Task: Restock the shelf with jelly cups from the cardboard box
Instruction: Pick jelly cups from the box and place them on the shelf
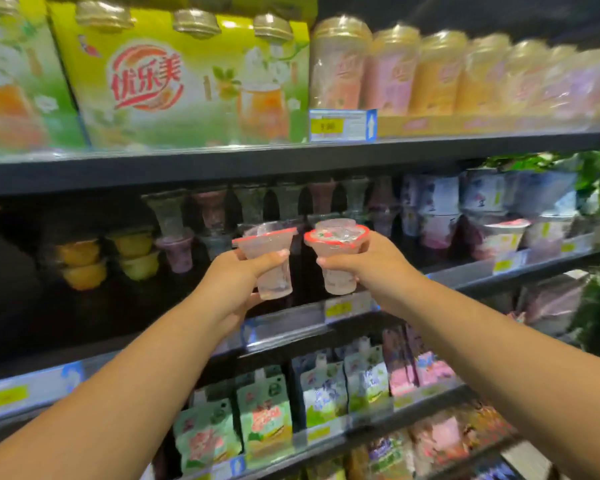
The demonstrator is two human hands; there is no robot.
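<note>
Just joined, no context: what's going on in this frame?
A person is restocking a shop shelf. The left hand grips one red-lidded jelly cup, and the right hand grips a second jelly cup. Both are held in the air in front of the middle shelf, neither set down yet. Similar stacked cups stand at the back of that shelf. The cardboard box is not in view.

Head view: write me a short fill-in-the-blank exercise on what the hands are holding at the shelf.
Between them, the left hand and the right hand hold ____ cups. The left jelly cup and the right jelly cup both have ____ lid rims. The green pouches are shelved ____ the hands.
Missing words: two; red; below.
</note>
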